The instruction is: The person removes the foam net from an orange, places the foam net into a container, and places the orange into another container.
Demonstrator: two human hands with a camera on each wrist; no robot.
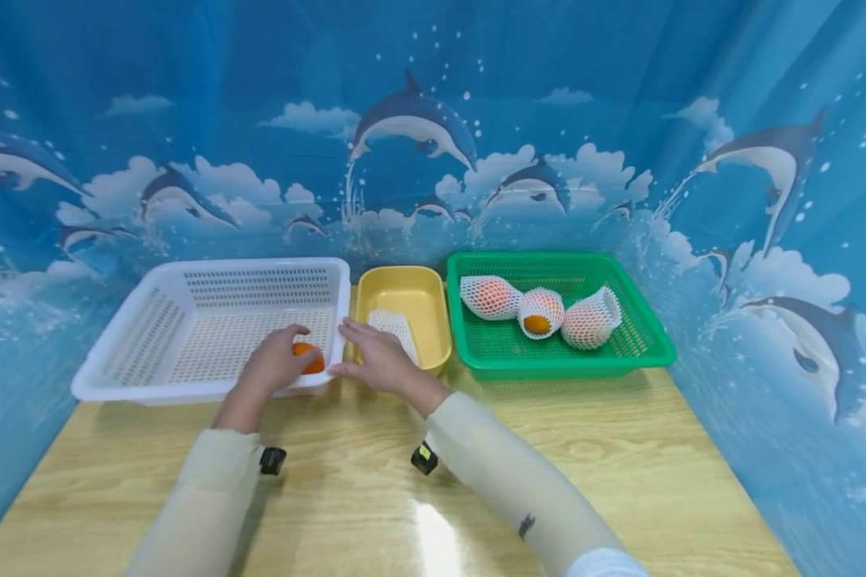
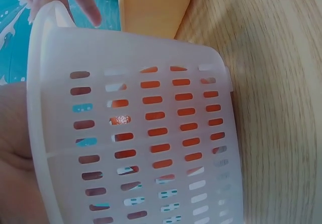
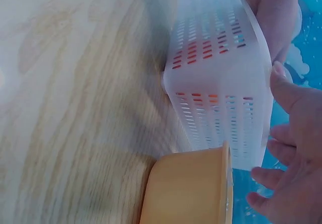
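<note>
My left hand [image 1: 276,359] reaches over the near wall of the white basket [image 1: 151,390] and holds an orange [image 1: 310,359] in its front right corner. Through the slots of the basket wall, the left wrist view shows the orange skin [image 2: 157,132] low down, while the wall hides the fingertips. My right hand [image 1: 381,357] rests its fingertips on the basket's right rim, its fingers fairly straight and spread. In the right wrist view, that hand's thumb [image 3: 283,85] touches the rim. A white foam net [image 1: 395,327] lies inside the yellow bin [image 1: 442,340], just beyond the right hand.
A green basket [image 1: 563,369] stands on the right, with three fruits [image 1: 541,308] in white foam nets inside. All the containers stand along the back of the wooden table [image 1: 346,497]. Behind them hangs a blue dolphin-print curtain [image 1: 260,80].
</note>
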